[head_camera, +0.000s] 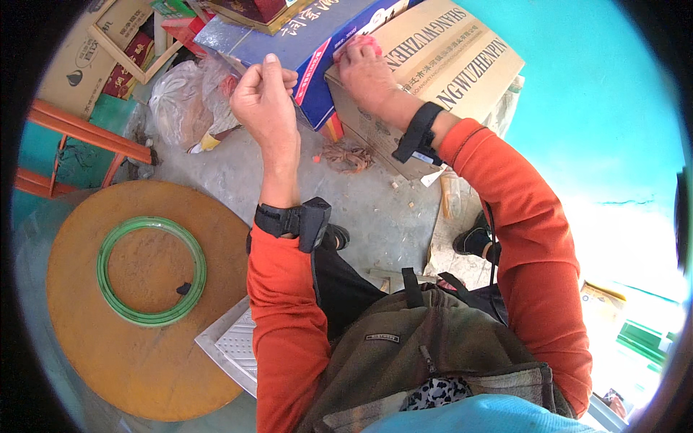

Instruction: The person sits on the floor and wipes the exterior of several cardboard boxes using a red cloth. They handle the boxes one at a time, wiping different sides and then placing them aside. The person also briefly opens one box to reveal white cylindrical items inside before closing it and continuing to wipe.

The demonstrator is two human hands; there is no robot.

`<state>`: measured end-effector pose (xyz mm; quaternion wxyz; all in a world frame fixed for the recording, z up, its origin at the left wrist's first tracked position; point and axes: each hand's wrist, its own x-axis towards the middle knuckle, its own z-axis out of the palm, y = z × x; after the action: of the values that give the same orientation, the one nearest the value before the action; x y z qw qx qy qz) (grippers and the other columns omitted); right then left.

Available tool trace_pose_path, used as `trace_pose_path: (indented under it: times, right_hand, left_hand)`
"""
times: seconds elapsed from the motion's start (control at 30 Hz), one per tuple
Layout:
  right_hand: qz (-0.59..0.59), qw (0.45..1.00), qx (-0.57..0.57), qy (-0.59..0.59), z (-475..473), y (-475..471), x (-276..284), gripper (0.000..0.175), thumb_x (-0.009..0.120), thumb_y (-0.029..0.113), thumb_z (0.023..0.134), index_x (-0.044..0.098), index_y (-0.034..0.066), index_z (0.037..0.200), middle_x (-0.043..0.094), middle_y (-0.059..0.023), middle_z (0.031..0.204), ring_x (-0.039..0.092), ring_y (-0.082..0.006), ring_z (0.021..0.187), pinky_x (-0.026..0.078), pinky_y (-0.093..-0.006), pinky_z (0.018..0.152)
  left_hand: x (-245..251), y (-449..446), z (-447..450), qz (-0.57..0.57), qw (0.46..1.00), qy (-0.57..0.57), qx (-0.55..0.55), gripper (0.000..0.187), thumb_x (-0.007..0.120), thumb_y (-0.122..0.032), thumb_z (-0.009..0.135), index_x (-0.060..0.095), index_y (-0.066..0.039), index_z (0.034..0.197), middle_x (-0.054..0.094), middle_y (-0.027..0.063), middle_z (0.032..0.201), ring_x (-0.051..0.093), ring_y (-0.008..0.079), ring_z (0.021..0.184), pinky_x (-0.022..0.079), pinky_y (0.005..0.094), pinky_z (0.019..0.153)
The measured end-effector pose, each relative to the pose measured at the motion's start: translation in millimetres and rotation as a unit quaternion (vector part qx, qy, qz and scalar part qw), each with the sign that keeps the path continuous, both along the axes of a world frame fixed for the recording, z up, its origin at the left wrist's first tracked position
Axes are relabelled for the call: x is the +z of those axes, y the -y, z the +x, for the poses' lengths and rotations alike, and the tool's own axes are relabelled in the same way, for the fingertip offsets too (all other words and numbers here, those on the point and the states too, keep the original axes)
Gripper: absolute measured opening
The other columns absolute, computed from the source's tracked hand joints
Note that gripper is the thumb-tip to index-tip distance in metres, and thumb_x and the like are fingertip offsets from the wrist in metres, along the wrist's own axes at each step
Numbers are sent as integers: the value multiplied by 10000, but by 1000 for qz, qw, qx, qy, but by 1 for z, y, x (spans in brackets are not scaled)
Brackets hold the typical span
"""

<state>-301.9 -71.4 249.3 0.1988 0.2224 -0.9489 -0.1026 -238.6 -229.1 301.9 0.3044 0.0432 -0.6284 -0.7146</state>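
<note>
My right hand (368, 73) grips a bunched pink-red cloth (370, 44) over the seam between a blue printed carton (260, 46) and a brown cardboard box (433, 59). The fingers hide part of the cloth. Beside the near left corner of the blue carton is my left hand (265, 100), fingers curled in and thumb up. No object shows in it. Both wrists wear black straps, the left one carrying a small black device.
A round brown tabletop (227, 281) with a green ring (151, 319) lies at left. Tied plastic bags (178, 103), orange metal bars (89, 130) and a wooden frame (116, 51) crowd the upper left. Brown twine (346, 157) lies on the concrete floor (379, 227). A turquoise wall (590, 108) rises at right.
</note>
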Motion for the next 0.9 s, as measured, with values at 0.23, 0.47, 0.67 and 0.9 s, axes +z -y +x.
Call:
trace_pose_path:
  times: [0.23, 0.47, 0.67, 0.9]
  right_hand:
    - [40, 984, 169, -39, 52, -34, -8, 425, 572, 123, 848, 616, 71, 1267, 511, -159, 1410, 544, -303, 1223, 492, -392, 1007]
    - [-134, 960, 194, 148, 88, -89, 43, 494, 647, 85, 789, 618, 58, 1281, 502, -97, 1469, 506, -267, 1345, 464, -358, 1075]
    - [-52, 930, 346, 115, 66, -109, 36, 748, 744, 160, 709, 530, 84, 1422, 421, -109, 1564, 419, -261, 1437, 375, -399, 1168]
    - [-40, 930, 351, 107, -14, -141, 26, 860, 799, 106, 660, 486, 85, 1461, 379, -119, 1599, 376, -269, 1468, 332, -404, 1213]
  left_hand:
    - [-5, -3, -2, -2, 1000, 22, -1, 329, 631, -201, 991, 651, -34, 708, 681, 55, 699, 607, 104, 631, 450, 235, 604]
    - [-2, -12, 2, 0, 1000, 14, -7, 337, 622, -195, 998, 633, -39, 699, 663, 48, 692, 589, 97, 631, 438, 235, 598]
    - [-1, -28, 0, -15, 999, 24, -32, 356, 607, -178, 1015, 614, -26, 693, 660, 28, 680, 576, 70, 612, 431, 219, 572]
    - [-4, -36, 3, -45, 998, 32, -34, 347, 602, -173, 1017, 612, -22, 705, 663, 28, 689, 563, 66, 616, 422, 215, 580]
